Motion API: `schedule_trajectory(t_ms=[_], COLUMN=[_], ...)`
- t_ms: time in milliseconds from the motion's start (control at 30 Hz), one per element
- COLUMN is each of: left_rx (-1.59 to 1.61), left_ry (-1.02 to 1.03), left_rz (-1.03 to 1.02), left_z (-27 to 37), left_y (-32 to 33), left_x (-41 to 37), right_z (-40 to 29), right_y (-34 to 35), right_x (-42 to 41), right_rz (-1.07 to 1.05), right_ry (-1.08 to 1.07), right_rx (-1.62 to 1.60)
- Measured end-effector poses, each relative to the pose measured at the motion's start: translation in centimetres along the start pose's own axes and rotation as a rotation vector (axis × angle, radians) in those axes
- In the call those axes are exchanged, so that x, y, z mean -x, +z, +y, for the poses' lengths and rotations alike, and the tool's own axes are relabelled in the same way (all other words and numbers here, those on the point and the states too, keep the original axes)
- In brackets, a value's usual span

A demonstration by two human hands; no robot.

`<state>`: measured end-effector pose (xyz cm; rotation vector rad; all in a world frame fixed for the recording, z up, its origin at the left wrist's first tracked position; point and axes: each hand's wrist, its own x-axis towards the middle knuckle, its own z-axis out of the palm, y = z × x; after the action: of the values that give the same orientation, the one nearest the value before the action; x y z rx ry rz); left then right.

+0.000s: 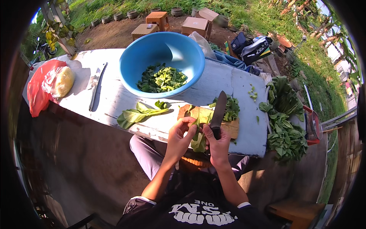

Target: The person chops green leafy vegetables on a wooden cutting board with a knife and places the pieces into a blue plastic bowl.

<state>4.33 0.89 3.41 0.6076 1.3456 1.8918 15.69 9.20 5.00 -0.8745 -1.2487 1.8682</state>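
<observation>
My right hand grips the black handle of a kitchen knife, its broad dark blade pointing up and away from me. In my left hand I pinch a leafy green over the near edge of a wooden cutting board. The fingertips of both hands meet around this leaf. Chopped leaves are piled at the board's far right, partly behind the blade. Left of the board lie whole green leaves with pale stems. Beyond the board stands a large blue basin holding cut greens.
On the white table, a second knife lies at the left, near a red plastic bag and a clear bag with yellowish contents. Bunches of leafy greens hang at the right edge. Stem bits are scattered nearby.
</observation>
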Motion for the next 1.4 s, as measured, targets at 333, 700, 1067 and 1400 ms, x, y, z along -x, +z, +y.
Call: schedule_trajectory(t_ms=[333, 700, 1067, 1400], left_rx=[-0.215, -0.078, -0.895, -1.264], left_ry=[0.035, -0.002, 0.244, 0.379], left_rz=[-0.055, 0.074, 0.118, 0.034], left_z=[-1.1, -1.0, 1.4, -1.2], left_y=[2.9, 2.7, 0.7, 2.9], left_x=[1.0, 1.0, -1.6, -3.7], right_z=[0.3, 0.7, -4.2, -5.2], right_y=[-2.6, -5.1, -10.4, -11.0], right_x=[-0.1, 0.3, -1.2, -0.2], right_rz=[0.078, -0.163, -0.156, -0.026], right_ry=[0.063, -0.102, -0.224, -0.321], right_rx=[0.018, 0.351, 1.171, 1.046])
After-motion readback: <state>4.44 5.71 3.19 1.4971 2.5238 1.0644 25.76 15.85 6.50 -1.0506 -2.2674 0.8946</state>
